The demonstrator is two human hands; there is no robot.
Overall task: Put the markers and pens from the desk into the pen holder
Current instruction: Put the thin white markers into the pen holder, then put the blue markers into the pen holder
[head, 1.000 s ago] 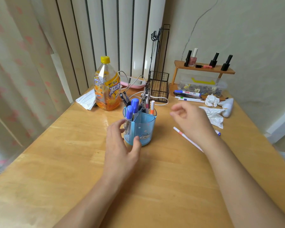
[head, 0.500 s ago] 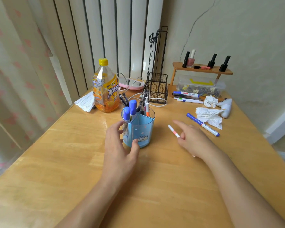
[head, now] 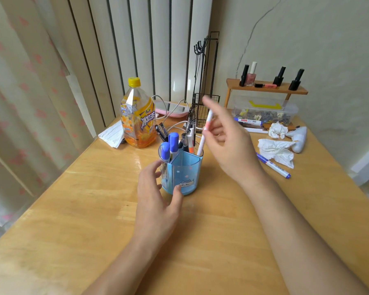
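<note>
A blue pen holder (head: 186,170) stands mid-desk with several markers and pens in it, two with blue caps (head: 169,145). My left hand (head: 158,201) grips its left and front wall, thumb on the front. My right hand (head: 228,141) is above and right of the holder, pinching a white pen with a pink band (head: 205,133); the pen is tilted and its lower end sits inside the right compartment. A blue marker (head: 273,166) lies on the desk to the right. More markers (head: 248,122) lie by the plastic box at the back.
An orange drink bottle (head: 136,118) stands behind the holder on the left, next to folded paper (head: 112,135). A black wire rack (head: 205,107) and cables are behind. Crumpled tissues (head: 275,150), a white object (head: 298,137), a plastic box (head: 264,111) and a small wooden shelf (head: 266,89) fill the right back.
My right hand picked the white pen off the desk, lifted it and brought it left over the holder, tip into the right compartment. The left hand stayed on the holder.
</note>
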